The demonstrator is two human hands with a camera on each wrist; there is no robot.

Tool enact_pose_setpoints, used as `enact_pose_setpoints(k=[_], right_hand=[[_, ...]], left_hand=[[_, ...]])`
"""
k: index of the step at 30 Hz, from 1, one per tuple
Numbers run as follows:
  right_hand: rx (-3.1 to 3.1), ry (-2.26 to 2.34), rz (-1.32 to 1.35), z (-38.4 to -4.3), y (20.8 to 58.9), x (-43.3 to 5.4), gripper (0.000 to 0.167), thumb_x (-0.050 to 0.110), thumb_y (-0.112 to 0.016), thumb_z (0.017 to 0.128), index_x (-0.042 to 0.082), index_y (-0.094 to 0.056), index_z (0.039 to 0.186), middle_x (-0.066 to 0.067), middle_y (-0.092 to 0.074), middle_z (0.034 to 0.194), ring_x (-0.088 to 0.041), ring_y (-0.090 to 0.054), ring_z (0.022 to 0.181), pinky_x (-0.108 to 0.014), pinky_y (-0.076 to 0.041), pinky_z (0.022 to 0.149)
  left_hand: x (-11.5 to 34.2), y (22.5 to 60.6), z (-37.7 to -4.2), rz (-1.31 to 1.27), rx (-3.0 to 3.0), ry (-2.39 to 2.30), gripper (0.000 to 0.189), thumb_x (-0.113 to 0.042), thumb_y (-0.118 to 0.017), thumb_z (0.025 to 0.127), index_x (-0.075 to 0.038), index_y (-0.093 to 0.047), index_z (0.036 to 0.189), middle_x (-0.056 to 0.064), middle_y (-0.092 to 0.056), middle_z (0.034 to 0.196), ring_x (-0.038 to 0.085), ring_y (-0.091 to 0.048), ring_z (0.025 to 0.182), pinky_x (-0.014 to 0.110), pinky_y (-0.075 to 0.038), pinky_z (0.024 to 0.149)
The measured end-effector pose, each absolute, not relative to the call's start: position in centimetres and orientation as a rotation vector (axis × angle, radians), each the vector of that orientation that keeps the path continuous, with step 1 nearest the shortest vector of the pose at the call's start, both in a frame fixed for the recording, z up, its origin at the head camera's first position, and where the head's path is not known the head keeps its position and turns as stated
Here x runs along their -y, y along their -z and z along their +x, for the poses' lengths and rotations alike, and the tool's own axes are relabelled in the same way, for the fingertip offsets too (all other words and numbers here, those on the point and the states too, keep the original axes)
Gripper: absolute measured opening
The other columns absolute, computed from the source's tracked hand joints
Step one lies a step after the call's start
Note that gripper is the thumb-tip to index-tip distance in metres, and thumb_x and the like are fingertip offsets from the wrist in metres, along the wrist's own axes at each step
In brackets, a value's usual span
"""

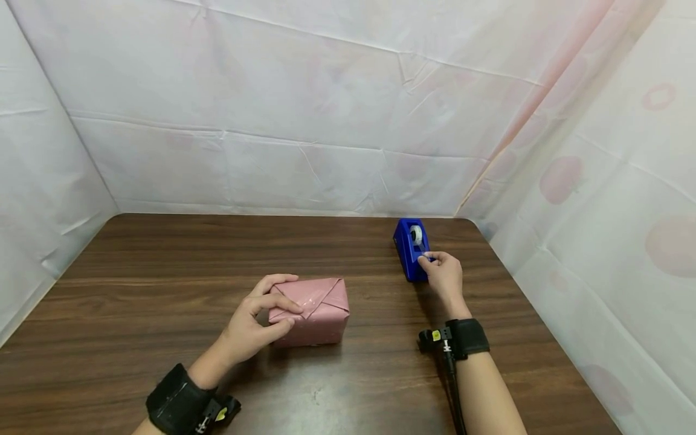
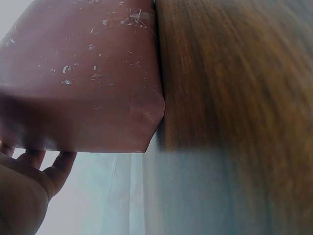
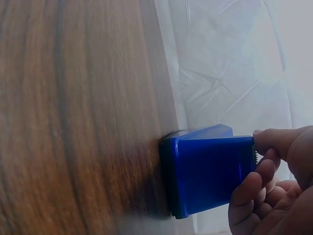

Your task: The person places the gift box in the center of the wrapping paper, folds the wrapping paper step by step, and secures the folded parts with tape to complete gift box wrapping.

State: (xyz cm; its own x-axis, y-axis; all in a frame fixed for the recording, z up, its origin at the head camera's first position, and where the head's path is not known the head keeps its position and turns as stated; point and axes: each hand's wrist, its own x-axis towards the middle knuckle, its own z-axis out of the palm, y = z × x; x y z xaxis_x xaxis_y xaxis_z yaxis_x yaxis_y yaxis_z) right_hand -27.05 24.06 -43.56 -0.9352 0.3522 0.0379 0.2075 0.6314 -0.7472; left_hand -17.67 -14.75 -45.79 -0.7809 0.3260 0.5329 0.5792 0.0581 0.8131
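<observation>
A pink wrapped box [image 1: 321,329] sits on the brown table, folded paper flaps and shiny clear tape on its top. Around its left end my left hand [image 1: 247,326] holds it, with the thumb by the near top edge and fingers over the top. Fingertips also touch the box [image 2: 98,88] in the left wrist view. Farther right stands a blue tape dispenser [image 1: 405,251] with a tape roll [image 1: 415,234]. My right hand [image 1: 446,278] pinches the tape end at the dispenser's toothed edge [image 3: 256,154]; the strip between the fingers is mostly hidden.
The wooden table [image 1: 163,260] reaches back to a pale sheet [image 1: 304,109], and more sheeting hangs at both sides. Each wrist wears a black strap with a small camera [image 1: 217,414]. A black cable [image 1: 454,386] runs along the right forearm.
</observation>
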Motion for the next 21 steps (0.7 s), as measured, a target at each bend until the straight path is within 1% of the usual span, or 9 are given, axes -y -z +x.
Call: enact_pose_setpoints(k=[4, 7, 11, 17, 19, 21], right_hand=[[2.649, -1.240, -0.479, -26.92, 43.52, -23.97, 0.032, 0.030, -0.064, 0.091, 0.007, -0.067, 0.114, -0.005, -0.063, 0.073, -0.016, -0.059, 0.060, -0.026, -0.048, 0.054], [2.619, -1.293, -0.480, -26.82, 43.43, -23.81, 0.032, 0.027, -0.065, 0.091, 0.005, -0.066, 0.114, -0.013, -0.070, 0.081, -0.018, -0.067, 0.062, -0.030, -0.055, 0.057], [2.591, -1.319, -0.475, -26.82, 43.38, -23.62, 0.030, 0.025, -0.065, 0.091, 0.004, -0.066, 0.112, -0.016, -0.072, 0.086, -0.019, -0.069, 0.063, -0.035, -0.057, 0.061], [2.579, -1.333, -0.470, -26.90, 43.43, -23.64, 0.030, 0.024, -0.064, 0.091, 0.002, -0.066, 0.112, -0.017, -0.072, 0.087, -0.027, -0.071, 0.071, -0.033, -0.057, 0.061], [2.578, -1.339, -0.479, -26.95, 43.39, -23.67, 0.030, 0.025, -0.060, 0.093, 0.002, -0.066, 0.112, -0.016, -0.072, 0.086, -0.025, -0.070, 0.070, -0.034, -0.057, 0.062], [2.550, -1.401, -0.496, -26.98, 43.31, -23.69, 0.031, 0.024, -0.056, 0.094, 0.001, -0.066, 0.112, -0.014, -0.070, 0.082, -0.019, -0.069, 0.067, -0.035, -0.058, 0.066]], left_hand=[[14.71, 45.84, -17.71, -0.927, 2.129, 1.796, 0.032, 0.005, -0.073, 0.076, -0.021, -0.074, 0.095, 0.007, -0.047, 0.139, 0.014, -0.056, 0.108, 0.025, -0.038, 0.093], [14.69, 45.87, -17.74, -0.934, 2.125, 1.792, 0.032, 0.005, -0.073, 0.076, -0.021, -0.074, 0.095, 0.009, -0.047, 0.138, 0.014, -0.055, 0.109, 0.024, -0.038, 0.094], [14.68, 45.87, -17.77, -0.940, 2.115, 1.794, 0.033, 0.006, -0.073, 0.075, -0.021, -0.073, 0.095, 0.012, -0.047, 0.138, 0.015, -0.054, 0.111, 0.024, -0.038, 0.093], [14.64, 45.70, -17.78, -0.925, 2.127, 1.800, 0.033, 0.006, -0.073, 0.075, -0.021, -0.073, 0.094, 0.009, -0.047, 0.138, 0.016, -0.050, 0.119, 0.023, -0.037, 0.094], [14.66, 45.72, -17.82, -0.921, 2.133, 1.796, 0.033, 0.006, -0.073, 0.075, -0.021, -0.073, 0.094, 0.009, -0.047, 0.138, 0.017, -0.048, 0.121, 0.023, -0.037, 0.094], [14.69, 45.75, -17.85, -0.916, 2.136, 1.795, 0.033, 0.006, -0.073, 0.076, -0.021, -0.073, 0.094, 0.009, -0.047, 0.138, 0.017, -0.047, 0.123, 0.023, -0.037, 0.094]])
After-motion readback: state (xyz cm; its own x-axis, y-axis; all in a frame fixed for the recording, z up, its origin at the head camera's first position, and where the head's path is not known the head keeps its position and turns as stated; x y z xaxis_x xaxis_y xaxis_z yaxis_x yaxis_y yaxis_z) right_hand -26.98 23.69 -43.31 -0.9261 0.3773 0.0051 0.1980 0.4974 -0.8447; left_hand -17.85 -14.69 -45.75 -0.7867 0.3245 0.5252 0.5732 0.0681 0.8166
